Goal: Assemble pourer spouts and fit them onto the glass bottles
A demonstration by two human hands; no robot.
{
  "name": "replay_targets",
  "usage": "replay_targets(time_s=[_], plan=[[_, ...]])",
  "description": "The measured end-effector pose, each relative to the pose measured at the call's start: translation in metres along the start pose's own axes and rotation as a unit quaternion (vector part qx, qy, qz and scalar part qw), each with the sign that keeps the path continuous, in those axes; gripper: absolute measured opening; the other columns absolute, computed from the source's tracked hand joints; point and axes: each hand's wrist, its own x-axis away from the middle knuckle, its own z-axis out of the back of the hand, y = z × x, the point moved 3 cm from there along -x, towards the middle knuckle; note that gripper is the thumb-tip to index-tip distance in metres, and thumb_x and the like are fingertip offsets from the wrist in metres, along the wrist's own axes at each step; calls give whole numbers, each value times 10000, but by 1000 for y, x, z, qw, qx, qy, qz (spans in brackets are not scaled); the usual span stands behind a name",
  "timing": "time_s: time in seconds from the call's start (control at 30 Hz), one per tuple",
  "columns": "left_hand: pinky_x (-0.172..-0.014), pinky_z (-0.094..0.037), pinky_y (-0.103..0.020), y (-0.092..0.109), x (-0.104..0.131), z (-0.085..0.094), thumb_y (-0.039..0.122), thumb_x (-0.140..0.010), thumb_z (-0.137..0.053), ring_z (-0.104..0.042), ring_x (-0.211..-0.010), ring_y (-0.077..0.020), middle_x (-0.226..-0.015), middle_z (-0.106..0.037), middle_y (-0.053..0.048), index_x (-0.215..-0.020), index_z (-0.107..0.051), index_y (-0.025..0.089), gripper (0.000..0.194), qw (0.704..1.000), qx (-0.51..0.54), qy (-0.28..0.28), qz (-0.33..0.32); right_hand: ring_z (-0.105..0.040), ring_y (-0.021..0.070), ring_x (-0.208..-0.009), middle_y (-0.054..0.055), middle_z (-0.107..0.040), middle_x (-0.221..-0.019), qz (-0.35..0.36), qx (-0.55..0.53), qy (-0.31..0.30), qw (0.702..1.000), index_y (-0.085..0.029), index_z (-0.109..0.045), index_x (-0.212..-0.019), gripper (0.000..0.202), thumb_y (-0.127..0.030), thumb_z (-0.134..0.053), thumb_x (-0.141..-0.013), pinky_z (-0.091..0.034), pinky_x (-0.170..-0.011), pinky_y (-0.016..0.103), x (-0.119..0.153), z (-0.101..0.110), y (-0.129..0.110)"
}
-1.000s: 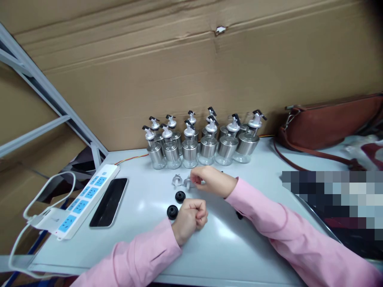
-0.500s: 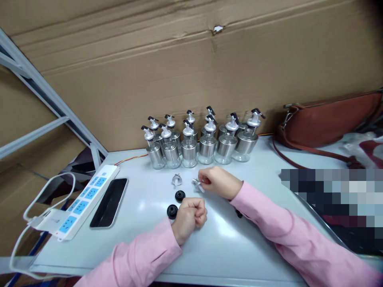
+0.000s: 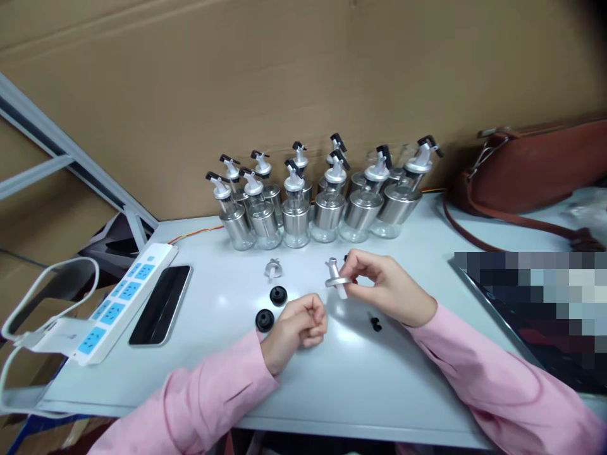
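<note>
My right hand (image 3: 384,287) pinches a silver pourer spout (image 3: 337,281) by the edge of its round collar, just above the table. My left hand (image 3: 298,325) rests at the table with its fingers curled in, and whatever may lie inside them is hidden. Beside it are two round black stoppers (image 3: 278,296). Behind these lies another silver pourer spout (image 3: 274,270). A small black piece (image 3: 376,324) sits under my right forearm, and another dark bit shows partly behind my right fingers.
Several glass-and-steel bottles (image 3: 296,218) with pourer tops stand in rows by the cardboard wall (image 3: 190,126). To the left are a phone (image 3: 161,306) and a power strip (image 3: 126,297). A brown bag (image 3: 535,174) and a blurred-out dark object (image 3: 516,322) occupy the right.
My right hand has lifted the pourer spout off the table and moved it to the right, turning it more upright. My left hand stays curled. The camera view has shifted slightly.
</note>
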Motion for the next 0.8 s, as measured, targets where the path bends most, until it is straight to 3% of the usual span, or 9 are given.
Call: replay_targets(time_s=[0.2, 0.43, 0.63, 0.8], plan=[[-494, -355, -204, -2, -2, 1, 426, -817, -509, -479, -491, -79, -667, -518, 18, -896, -440, 156, 290, 998, -54, 5, -39, -528, 123, -586, -4, -571, -607, 19, -6, -12, 1000, -184, -478, -617, 105, -156, -571, -658, -445, -596, 260, 5, -4, -1], [-522, -357, -208, -3, -2, 0, 441, -819, -526, -467, -497, -75, -616, -518, 8, -845, -544, 109, 334, 994, -109, -10, -18, -492, 107, -545, -18, -547, -582, 24, 44, -32, 998, -188, -454, -616, 132, -187, -574, -671, -400, -538, 224, 7, -10, 0], [-523, -345, -204, 2, 0, -4, 437, -790, -561, -440, -499, -72, -571, -501, 9, -773, -626, 86, 358, 989, -149, -1, -11, -378, 78, -492, -50, -453, -511, 40, 87, -57, 994, -195, -336, -550, 228, -166, -525, -675, -337, -496, 198, 9, -17, -1], [-510, -336, -200, 5, 1, -7, 439, -747, -607, -410, -491, -69, -529, -473, 24, -741, -642, 89, 352, 987, -160, 27, -13, -480, 106, -591, -20, -539, -619, 45, 47, -113, 991, -184, -449, -643, 133, -120, -565, -635, -407, -594, 229, 8, -9, -5]])
